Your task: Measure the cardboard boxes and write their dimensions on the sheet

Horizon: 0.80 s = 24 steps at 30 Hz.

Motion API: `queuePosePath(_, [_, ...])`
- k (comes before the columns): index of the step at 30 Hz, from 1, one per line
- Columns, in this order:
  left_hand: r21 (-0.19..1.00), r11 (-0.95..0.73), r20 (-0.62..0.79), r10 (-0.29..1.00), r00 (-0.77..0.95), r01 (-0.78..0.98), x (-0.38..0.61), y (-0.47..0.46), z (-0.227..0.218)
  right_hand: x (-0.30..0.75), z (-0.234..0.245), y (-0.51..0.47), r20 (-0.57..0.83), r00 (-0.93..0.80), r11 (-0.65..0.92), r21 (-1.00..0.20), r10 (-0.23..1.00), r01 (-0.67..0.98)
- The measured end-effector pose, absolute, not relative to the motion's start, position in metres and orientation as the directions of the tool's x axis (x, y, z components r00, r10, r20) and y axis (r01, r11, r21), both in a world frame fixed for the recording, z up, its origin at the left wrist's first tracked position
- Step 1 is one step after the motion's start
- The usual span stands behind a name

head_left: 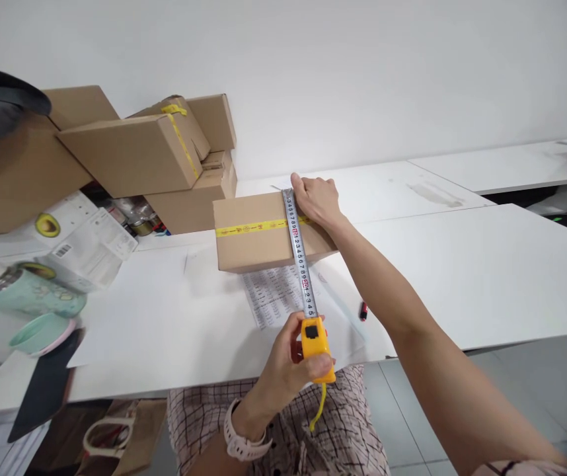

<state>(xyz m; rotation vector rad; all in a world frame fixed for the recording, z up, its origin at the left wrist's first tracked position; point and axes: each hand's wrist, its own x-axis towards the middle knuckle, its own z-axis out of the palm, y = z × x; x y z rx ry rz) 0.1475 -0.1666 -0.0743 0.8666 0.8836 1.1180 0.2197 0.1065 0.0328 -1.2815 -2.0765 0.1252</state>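
Observation:
A small cardboard box (254, 231) with a yellow tape stripe lies on the white table (462, 264). A tape measure blade (297, 251) runs across its top from the far edge toward me. My right hand (317, 198) presses the blade's end down at the box's far edge, fingers closed on it. My left hand (286, 367) grips the yellow tape measure case (316, 347) above the table's near edge. A printed sheet (276, 297) lies under the blade, in front of the box.
Stacked cardboard boxes (135, 152) stand at the back left. A green flask (26, 297) and its cup (40, 334), a white carton (85, 244) and a dark tablet (45, 390) lie at the left. A small red pen (363, 311) lies right of the sheet.

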Motion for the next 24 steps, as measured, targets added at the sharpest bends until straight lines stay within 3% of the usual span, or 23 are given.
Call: queuePosePath(24, [0.941, 0.199, -0.153, 0.971, 0.182, -0.273, 0.149, -0.165, -0.091, 0.218, 0.029, 0.110, 0.501, -0.275, 0.501, -0.400, 0.821, 0.767])
